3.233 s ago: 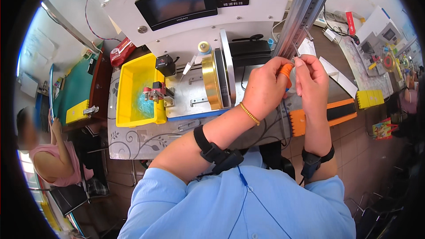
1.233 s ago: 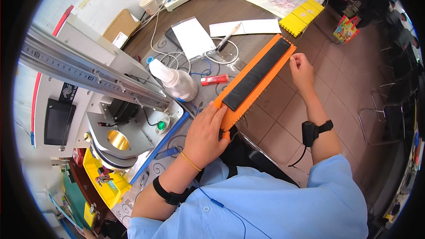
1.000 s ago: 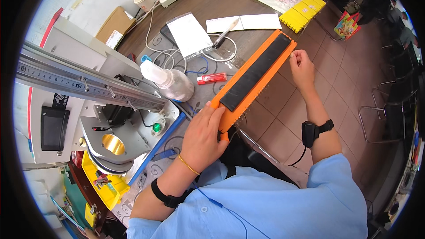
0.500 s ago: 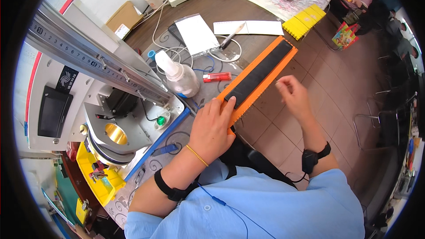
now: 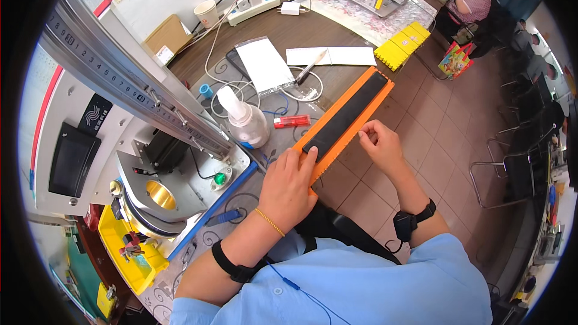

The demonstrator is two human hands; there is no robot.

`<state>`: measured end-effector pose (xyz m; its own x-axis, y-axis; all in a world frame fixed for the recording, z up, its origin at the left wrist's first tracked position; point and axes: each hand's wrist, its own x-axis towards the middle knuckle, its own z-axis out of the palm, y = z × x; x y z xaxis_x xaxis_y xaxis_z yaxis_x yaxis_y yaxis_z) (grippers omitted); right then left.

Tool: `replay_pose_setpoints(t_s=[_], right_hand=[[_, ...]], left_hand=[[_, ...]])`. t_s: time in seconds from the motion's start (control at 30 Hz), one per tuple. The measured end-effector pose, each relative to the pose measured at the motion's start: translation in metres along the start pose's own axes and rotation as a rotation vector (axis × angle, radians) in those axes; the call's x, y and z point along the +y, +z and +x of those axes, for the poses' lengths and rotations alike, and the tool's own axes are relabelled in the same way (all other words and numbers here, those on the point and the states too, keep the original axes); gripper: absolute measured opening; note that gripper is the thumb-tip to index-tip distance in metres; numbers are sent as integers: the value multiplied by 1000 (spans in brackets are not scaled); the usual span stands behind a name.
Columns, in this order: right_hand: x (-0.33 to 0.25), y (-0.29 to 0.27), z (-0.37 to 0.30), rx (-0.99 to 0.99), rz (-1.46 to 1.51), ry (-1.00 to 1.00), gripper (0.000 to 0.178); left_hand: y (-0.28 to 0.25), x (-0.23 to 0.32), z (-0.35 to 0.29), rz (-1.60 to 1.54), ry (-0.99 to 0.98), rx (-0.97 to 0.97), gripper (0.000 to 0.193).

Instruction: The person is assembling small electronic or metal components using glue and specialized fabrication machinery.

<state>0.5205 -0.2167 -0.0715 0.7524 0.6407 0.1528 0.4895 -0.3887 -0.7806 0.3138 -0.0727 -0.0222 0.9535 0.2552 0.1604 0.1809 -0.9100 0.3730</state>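
Note:
A long orange toothed-edge rack [image 5: 354,125] slants from the table edge toward the far right, with a black strip [image 5: 346,113] along its middle. My left hand [image 5: 289,183] grips its near end, the thumb lying over the black strip. Just right of the rack's outer edge, my right hand [image 5: 383,149] is raised with thumb and forefinger pinched together, apart from the rack. Anything between those fingertips is too small to make out.
Left of the rack stand a clear pump bottle [image 5: 248,121] and a red lighter-like item [image 5: 292,121]. A metal machine with a ruled column [image 5: 135,93] occupies the left. Beyond lie white cards [image 5: 349,56] and yellow toothed racks [image 5: 404,43]. A person [image 5: 472,3] sits far right.
My right hand has shifted a little left and down, nearer the rack's middle. The view has tilted slightly; my left hand keeps its grip on the rack.

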Motion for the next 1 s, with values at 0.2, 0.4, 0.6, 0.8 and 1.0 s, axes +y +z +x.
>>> replay_pose_setpoints(t_s=[0.2,0.4,0.6,0.8,1.0], right_hand=[[-2,-1,5,30,276,6,11],[55,-91,7,-333,62,153,20],[110,-214,-91,-380,-1186,541,18],[-127,-162,-88,-695,-94,-149,5],[-241,-65,-58,-611,475,-429,8]], left_hand=[[1,1,3,17,20,12,77],[1,-1,-2,30,8,11,78],[7,2,-10,32,-4,16,77],[-9,-12,-24,-125,76,74,65],[-98,23,-39,-1827,-11,176,54]])
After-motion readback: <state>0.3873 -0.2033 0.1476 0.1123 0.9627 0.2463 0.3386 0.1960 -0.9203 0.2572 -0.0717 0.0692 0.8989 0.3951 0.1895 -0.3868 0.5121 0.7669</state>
